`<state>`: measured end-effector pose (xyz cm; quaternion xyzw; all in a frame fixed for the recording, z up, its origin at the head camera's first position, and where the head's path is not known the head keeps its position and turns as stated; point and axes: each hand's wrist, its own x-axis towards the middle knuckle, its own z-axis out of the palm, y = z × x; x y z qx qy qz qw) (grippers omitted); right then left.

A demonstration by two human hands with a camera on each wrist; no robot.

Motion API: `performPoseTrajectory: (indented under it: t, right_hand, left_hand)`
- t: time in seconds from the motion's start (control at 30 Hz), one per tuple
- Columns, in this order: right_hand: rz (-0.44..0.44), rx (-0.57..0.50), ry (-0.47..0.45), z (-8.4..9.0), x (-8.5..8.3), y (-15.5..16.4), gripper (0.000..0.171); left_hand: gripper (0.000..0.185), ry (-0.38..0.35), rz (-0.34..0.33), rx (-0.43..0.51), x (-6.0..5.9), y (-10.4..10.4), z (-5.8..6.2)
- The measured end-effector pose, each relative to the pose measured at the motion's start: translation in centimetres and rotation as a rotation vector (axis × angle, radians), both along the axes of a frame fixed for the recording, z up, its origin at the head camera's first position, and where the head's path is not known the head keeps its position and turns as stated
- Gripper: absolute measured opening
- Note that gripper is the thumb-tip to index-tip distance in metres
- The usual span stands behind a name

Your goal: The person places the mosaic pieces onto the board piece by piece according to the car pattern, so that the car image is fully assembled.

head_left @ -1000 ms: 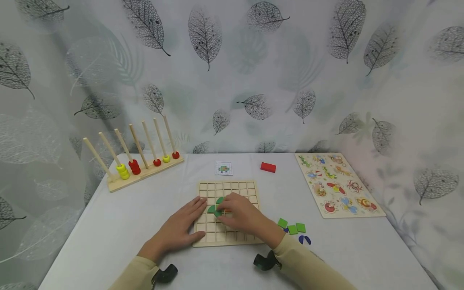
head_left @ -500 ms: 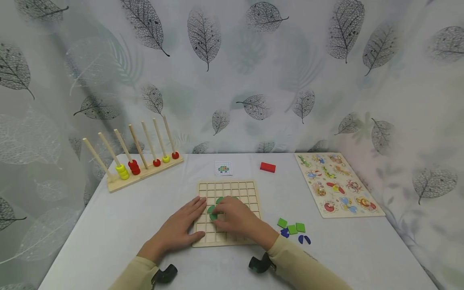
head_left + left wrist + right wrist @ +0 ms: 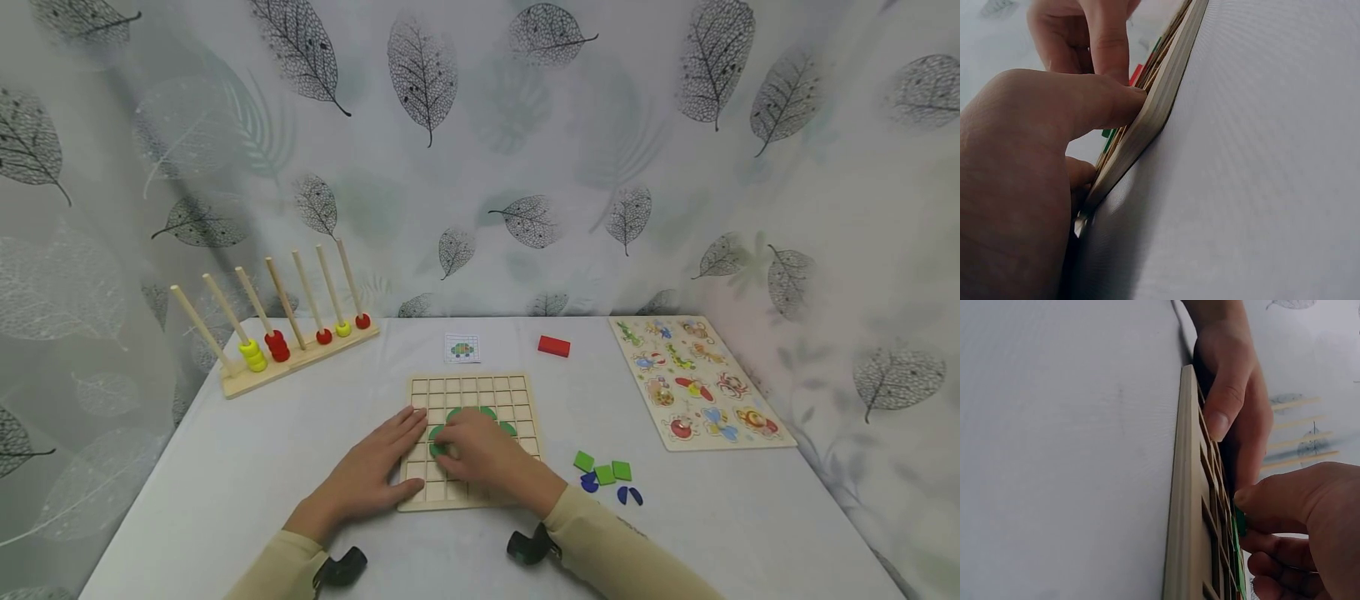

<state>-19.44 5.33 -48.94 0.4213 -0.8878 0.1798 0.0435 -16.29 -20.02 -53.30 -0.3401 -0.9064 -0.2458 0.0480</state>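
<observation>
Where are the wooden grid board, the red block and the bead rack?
wooden grid board [image 3: 480, 387]: head view, bare far rows.
red block [image 3: 554, 346]: head view, middle of its top face.
bead rack [image 3: 300, 360]: head view, wooden base.

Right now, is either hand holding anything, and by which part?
The right hand pinches a dark green curved tile by its edge on the wooden grid board. The left hand rests flat on the board's left side, gripping nothing.

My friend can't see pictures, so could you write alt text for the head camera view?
Two hands work on a square wooden grid board: the left hand rests flat on it, the right hand presses a dark green curved piece into a cell.
</observation>
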Motion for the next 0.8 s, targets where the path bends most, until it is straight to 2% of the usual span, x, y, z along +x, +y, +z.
performPoseTrajectory:
  t: [0.27,0.8]
  right_hand:
    - [-0.021,0.050,-0.006,-0.23,-0.09,-0.38,0.014]
    - [-0.047,0.037,-0.017,-0.81,-0.44,-0.60,0.014]
  left_hand:
    - [0.086,-0.010,0.003,0.000,-0.05,-0.01,-0.07]
    - [0.087,-0.018,0.006,0.005,-0.12,-0.12,-0.33]
